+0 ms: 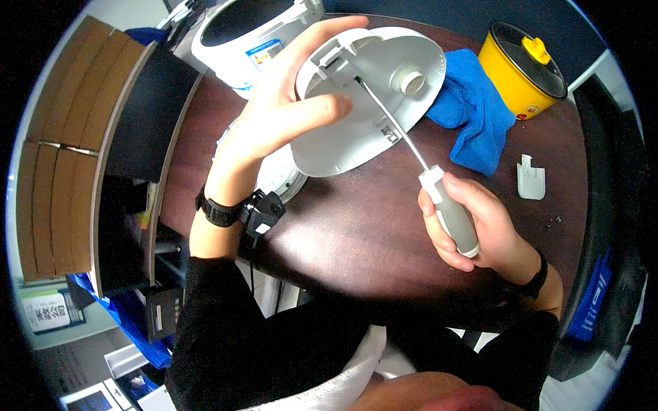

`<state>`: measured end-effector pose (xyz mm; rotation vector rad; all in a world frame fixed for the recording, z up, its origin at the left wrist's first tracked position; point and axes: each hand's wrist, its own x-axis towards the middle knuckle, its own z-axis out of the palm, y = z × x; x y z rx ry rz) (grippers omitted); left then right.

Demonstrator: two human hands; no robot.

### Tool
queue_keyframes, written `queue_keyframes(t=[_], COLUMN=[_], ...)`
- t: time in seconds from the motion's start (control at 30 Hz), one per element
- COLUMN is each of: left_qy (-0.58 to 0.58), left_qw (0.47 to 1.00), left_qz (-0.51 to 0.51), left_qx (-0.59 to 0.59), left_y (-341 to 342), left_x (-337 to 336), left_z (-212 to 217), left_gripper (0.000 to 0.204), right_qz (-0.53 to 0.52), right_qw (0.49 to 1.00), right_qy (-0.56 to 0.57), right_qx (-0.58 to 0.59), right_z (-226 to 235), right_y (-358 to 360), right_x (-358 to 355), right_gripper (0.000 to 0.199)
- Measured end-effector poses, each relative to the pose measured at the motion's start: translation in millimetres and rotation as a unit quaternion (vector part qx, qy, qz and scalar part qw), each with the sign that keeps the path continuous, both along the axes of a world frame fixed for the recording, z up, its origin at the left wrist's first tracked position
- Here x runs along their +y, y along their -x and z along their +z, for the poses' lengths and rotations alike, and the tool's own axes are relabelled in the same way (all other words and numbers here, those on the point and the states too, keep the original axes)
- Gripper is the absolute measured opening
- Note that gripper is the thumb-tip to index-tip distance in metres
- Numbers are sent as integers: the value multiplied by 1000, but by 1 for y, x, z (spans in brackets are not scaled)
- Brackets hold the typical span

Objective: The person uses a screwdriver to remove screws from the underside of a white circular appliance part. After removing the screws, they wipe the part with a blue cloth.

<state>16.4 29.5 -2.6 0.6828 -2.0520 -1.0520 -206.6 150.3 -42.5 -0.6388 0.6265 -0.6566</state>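
My left hand [277, 103] grips the left edge of a white oval plastic lid [349, 140], held tilted with its hollow inside facing me. A hinge-like bracket sits at the lid's upper left, and a short round spout stands out on its right side. My right hand [490, 222] is wrapped round the grey and white handle of a screwdriver [452, 214]. The long metal shaft slants up and left, its dark tip at the inside of the lid near the bracket. Under my left wrist lies a white round part [284, 183], partly hidden by the lid and forearm.
A white appliance housing [236, 58] stands at the back left. Behind the lid's right side lies a blue cloth [473, 116], beside a yellow pot with a dark lid [510, 75]. A small white plastic cover [531, 179] and tiny dark bits, perhaps screws [554, 220], lie on the right.
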Motion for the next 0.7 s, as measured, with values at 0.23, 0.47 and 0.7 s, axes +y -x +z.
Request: queue_keyframes(t=[0.23,0.47,0.7], left_qy=[-23,-76,-81], left_qw=[991,988,996], left_qz=[-125,-113,20], left_qx=[30,69,25], left_y=[19,22,24], left_x=[-7,-4,9], left_z=[3,-3,-5], left_gripper=[63,72,73], right_qz=[-17,-39,-49], right_qw=[1000,997,997], right_qy=[-7,-35,-4], right_qx=[-10,-49,-58], right_z=[2,-8,-21], right_y=[15,11,2], right_x=[11,8,2], right_gripper=[42,38,39])
